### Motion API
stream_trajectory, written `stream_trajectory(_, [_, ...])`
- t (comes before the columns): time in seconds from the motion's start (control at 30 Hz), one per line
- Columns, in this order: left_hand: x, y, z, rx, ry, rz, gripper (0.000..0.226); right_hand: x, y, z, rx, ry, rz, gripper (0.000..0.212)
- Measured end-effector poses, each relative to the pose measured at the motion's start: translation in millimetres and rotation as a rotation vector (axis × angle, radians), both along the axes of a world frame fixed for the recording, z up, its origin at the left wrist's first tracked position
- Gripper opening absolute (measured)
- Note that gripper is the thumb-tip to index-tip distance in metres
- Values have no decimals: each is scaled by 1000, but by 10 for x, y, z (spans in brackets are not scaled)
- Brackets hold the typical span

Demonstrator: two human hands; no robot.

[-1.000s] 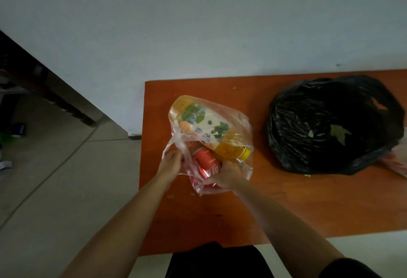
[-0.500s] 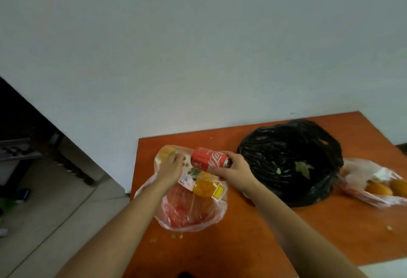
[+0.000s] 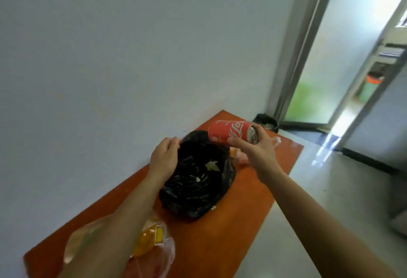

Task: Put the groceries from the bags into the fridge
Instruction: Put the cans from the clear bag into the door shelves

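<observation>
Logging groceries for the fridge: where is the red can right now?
Head view: the red can lies sideways in the right hand, in the air just beyond the black bag on the orange table.

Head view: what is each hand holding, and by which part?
The right hand holds the red can sideways, grip at its lid end. The left hand is at the edge of the black bag; whether it grips it cannot be told.
</observation>
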State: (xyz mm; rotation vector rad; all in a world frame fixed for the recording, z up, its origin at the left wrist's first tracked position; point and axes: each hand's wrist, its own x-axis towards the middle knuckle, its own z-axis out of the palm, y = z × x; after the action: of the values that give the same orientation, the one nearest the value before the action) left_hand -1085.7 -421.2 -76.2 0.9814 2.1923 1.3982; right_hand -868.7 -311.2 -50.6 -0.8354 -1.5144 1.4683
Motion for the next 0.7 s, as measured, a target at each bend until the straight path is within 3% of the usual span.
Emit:
stream_trajectory(0.17, [1205,786,222,37,-6,-335,34,1390,56,176,-129,169,-344,72])
stream_trajectory(0.27, [2105,1145,448,54,-22,-554,29,2320,3,333,-99,260,-486,60])
stream_trajectory(0.33, [2677,1320,544,64,-64,-677,30,2898,-24,376,-88,294,-583,64])
stream_trajectory(0.47, [3834,1543,726,137,203,-807,31,4042,-56,381,-74,371,-759,75])
stream_trajectory(0.7, [6045,2071,826,198,336,-989,30,6070,20,350,-22,406,-916,47])
